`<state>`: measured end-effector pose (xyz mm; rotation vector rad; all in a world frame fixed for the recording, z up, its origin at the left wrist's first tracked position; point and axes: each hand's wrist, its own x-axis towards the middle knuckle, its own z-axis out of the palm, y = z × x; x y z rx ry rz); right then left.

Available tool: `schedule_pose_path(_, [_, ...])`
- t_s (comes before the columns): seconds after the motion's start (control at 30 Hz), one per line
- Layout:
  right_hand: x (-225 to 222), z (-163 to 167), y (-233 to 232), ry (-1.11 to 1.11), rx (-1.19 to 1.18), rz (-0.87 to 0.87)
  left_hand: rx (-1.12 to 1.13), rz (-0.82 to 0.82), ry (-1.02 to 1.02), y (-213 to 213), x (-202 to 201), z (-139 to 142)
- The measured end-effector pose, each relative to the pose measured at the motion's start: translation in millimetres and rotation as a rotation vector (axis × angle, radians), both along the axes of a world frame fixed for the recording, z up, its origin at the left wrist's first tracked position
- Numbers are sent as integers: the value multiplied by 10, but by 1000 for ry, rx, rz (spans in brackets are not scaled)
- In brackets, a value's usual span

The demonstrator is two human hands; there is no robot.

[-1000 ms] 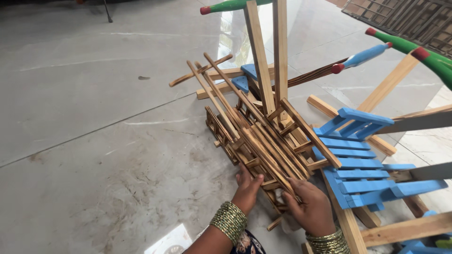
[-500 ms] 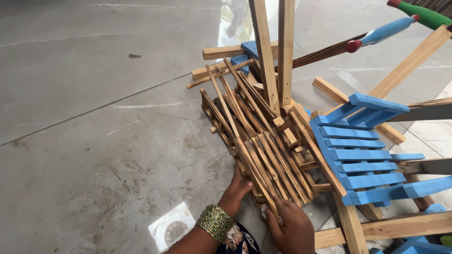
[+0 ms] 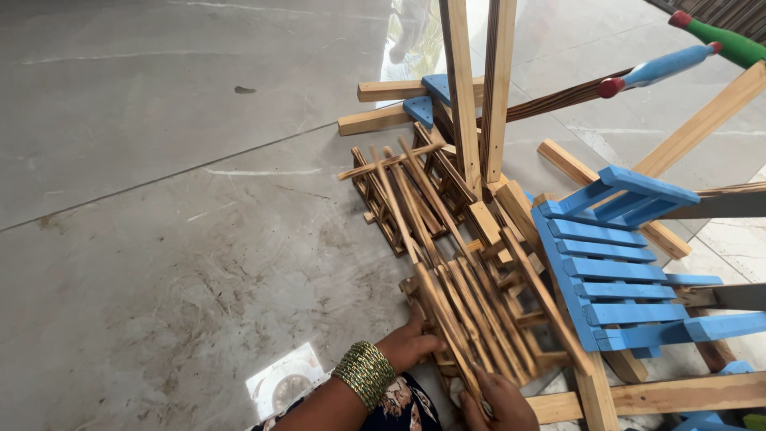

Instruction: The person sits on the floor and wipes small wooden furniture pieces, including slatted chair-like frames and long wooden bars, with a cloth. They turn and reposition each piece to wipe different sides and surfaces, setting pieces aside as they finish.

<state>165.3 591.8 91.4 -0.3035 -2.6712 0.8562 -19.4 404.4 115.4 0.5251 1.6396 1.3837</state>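
Gripping slatted wooden frame [image 3: 471, 319], left hand [image 3: 411, 347] beside, right hand [image 3: 496, 403] beneath

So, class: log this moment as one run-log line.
left hand: pressed on slat frame's near end | right hand: gripping a slat | brown slat frame: lying on floor | blue slat frame: beside it

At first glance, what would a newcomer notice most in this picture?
The eye goes first to the brown slatted frames heaped on the grey floor at centre, with the left hand and the right hand gripping their near end. Next comes the bright blue slatted piece leaning at the right.
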Motion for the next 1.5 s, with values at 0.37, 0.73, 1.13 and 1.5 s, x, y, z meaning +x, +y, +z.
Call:
schedule_pose_path(0.37, [95, -332, 362, -94, 10, 37, 132, 64, -13, 37, 30, 20])
schedule_pose_path(0.73, [482, -948, 1498, -219, 129, 193, 162, 27, -27, -120, 283, 400])
schedule_pose_path(1.13, [-171, 1056, 385, 56, -192, 116, 248, 258, 492, -124, 222, 309])
schedule_pose_path(1.5, [-565, 1476, 129, -15, 17, 70, 211, 280, 424, 213, -138, -45])
